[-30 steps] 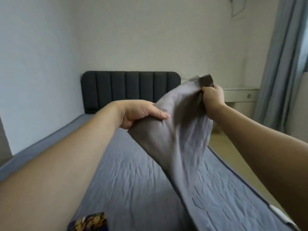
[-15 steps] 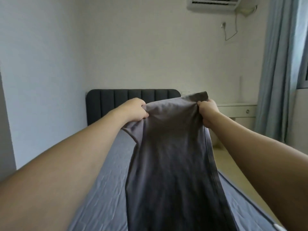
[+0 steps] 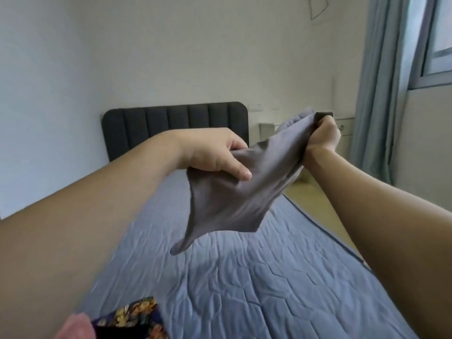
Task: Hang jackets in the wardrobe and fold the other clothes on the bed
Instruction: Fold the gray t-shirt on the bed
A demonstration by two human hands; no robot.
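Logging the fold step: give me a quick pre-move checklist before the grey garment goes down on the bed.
1. Left hand grips the grey garment: ok.
2. Right hand grips its other end: ok.
3. Garment clear of the bed, hanging in air: ok.
4. Garment spread flat for folding: not ok, bunched and twisted.
5. Landing spot free: ok ahead; patterned cloth lies at the near left.
6. Garment type: cannot tell.

- No text, label, brand, number or sign can be read anywhere in the head view.
- The patterned cloth (image 3: 137, 319) at the bed's (image 3: 269, 277) near edge shows coloured shapes only, too blurred to yield lettering.
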